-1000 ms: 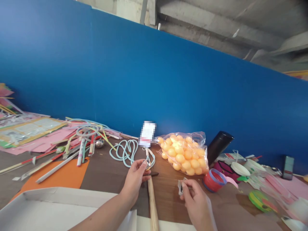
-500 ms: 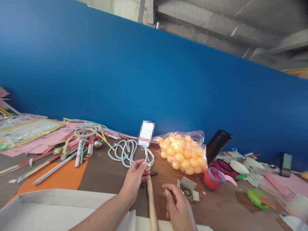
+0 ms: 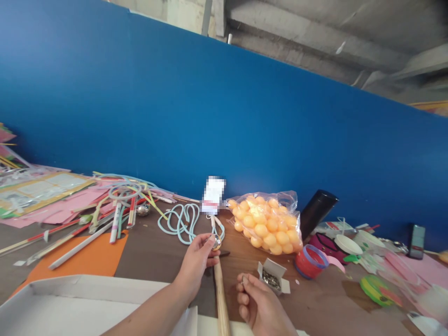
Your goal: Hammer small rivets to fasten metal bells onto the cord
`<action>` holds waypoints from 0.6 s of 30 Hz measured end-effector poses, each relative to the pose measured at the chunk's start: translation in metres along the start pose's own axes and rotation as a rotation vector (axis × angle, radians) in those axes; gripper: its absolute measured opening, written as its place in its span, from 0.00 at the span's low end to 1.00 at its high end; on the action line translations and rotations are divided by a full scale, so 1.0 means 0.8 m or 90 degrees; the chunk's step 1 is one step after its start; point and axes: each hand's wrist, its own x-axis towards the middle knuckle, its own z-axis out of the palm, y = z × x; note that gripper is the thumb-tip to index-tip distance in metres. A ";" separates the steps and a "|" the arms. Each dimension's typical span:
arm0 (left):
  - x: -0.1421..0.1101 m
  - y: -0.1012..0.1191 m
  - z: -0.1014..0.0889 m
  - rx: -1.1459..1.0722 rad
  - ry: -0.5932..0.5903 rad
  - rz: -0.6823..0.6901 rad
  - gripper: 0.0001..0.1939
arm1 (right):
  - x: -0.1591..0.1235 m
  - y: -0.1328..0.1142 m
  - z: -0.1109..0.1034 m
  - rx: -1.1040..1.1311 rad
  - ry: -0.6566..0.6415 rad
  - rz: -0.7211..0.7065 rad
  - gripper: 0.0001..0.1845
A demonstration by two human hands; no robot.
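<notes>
My left hand (image 3: 196,261) is closed, its thumb and fingers round a shiny silver ball (image 3: 217,242) that looks like a bell. The top of a pale wooden stick (image 3: 221,294) lies just below those fingers; I cannot tell if they touch it. My right hand (image 3: 257,298) is closed in a pinch, fingers curled, with something tiny at the thumb tip too small to name. Just beyond it stands a small open white box (image 3: 276,267) holding many small metal pieces (image 3: 270,279).
Behind are a bag of orange balls (image 3: 264,224), a looped light-blue cord (image 3: 180,224) and a badge (image 3: 213,193). A red cup (image 3: 311,261) and black cylinder (image 3: 320,212) stand to the right. A white tray (image 3: 94,284) and piled sticks (image 3: 84,249) lie left.
My right hand has let go of the small box, which now stands open on the table. It has moved left and its fingers have curled into a pinch. My left hand has barely moved.
</notes>
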 end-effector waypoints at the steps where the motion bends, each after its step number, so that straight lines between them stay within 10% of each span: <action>1: 0.000 0.000 0.000 -0.001 -0.002 0.000 0.18 | -0.002 -0.003 0.000 0.024 -0.002 0.018 0.17; 18: -0.001 -0.001 0.001 -0.001 -0.004 -0.010 0.20 | -0.003 -0.002 -0.001 0.002 -0.016 0.020 0.17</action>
